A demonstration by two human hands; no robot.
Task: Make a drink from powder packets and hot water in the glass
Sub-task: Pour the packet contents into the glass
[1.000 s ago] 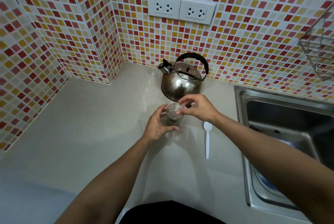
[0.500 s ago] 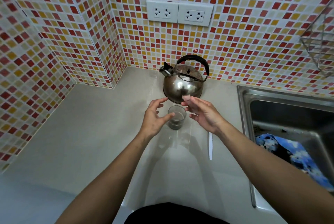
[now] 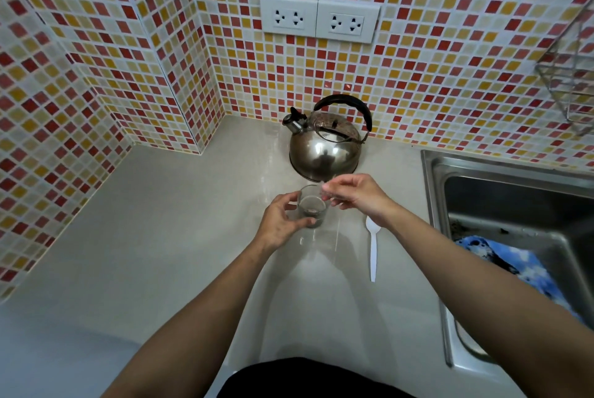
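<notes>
Glass [image 3: 311,208]: upright on counter [image 3: 180,237], just before steel kettle [image 3: 326,146], dark powder at bottom. Left hand [image 3: 280,223] wrapped around its side. Right hand [image 3: 355,193] pinching 1 small clear packet [image 3: 325,189] at the rim. White plastic spoon [image 3: 373,245] lies right of glass; sink [image 3: 430,172] beyond.

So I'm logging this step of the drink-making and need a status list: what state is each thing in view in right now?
glass: upright on the counter, dark powder at the bottom
left hand: wrapped around the glass
right hand: above the rim, pinching a small clear packet
kettle: upright behind the glass, lid on, untouched
spoon: lying flat on the counter, unused
sink: holds a blue cloth
</notes>
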